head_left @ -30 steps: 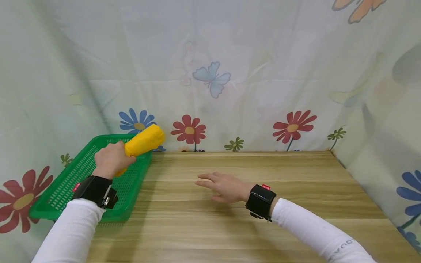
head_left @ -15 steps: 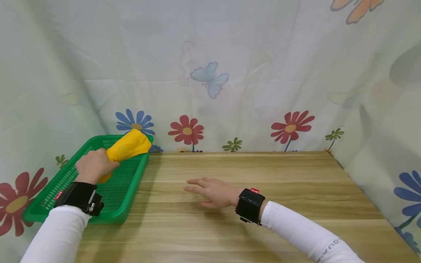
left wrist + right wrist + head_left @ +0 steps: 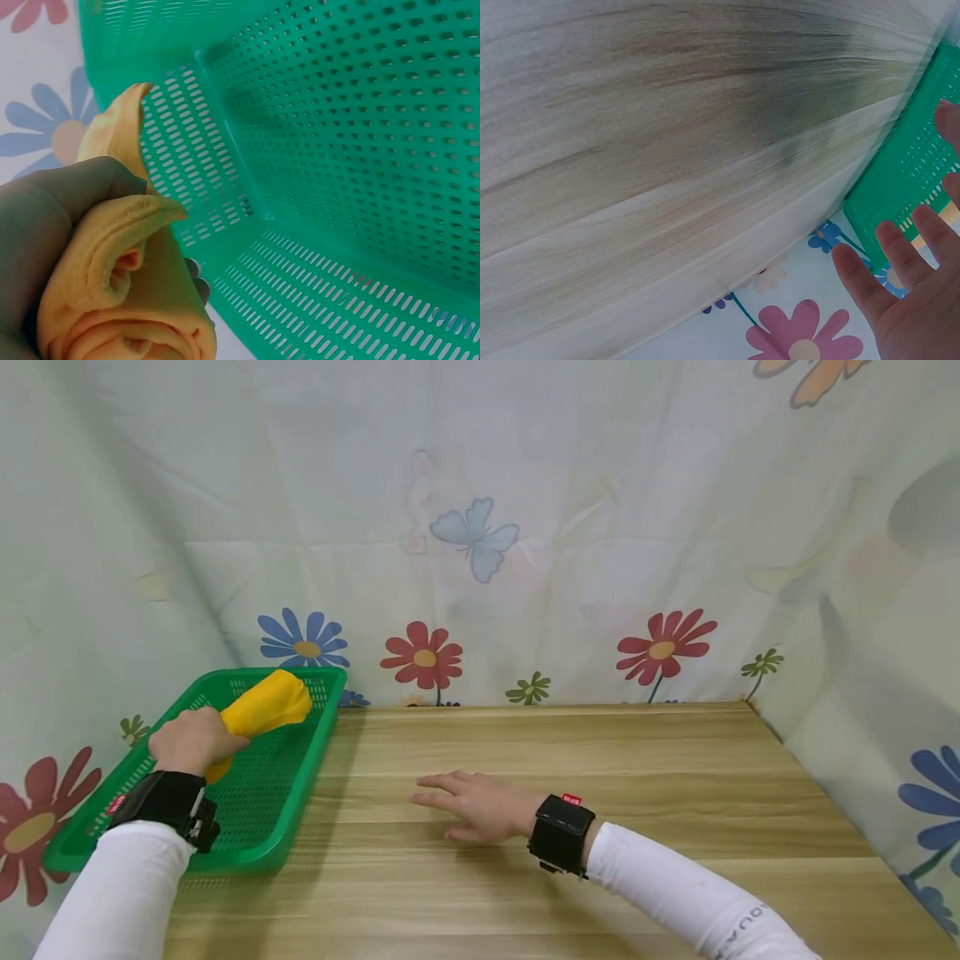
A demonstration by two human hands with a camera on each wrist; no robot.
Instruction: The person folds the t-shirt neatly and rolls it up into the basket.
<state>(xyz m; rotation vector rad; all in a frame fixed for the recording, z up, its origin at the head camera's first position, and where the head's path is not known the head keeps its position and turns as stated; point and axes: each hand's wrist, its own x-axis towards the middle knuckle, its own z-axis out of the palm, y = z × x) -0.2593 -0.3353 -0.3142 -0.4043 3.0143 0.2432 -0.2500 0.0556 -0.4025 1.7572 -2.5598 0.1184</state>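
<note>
A rolled yellow cloth is in my left hand, above the green plastic basket at the left of the table. The left wrist view shows fingers and thumb curled round the cloth, whose rolled end faces the camera, with the perforated basket floor and walls beyond it. My right hand is held over the wooden table with its fingers spread and nothing in them. In the right wrist view that hand overlaps the basket's outer side.
The wooden table stretches right from the basket. A pale curtain printed with flowers and butterflies encloses its back and both sides.
My left hand has moved left and slightly down with the yellow cloth, from the basket's right part to further over it. The right hand has shifted a little to the left.
</note>
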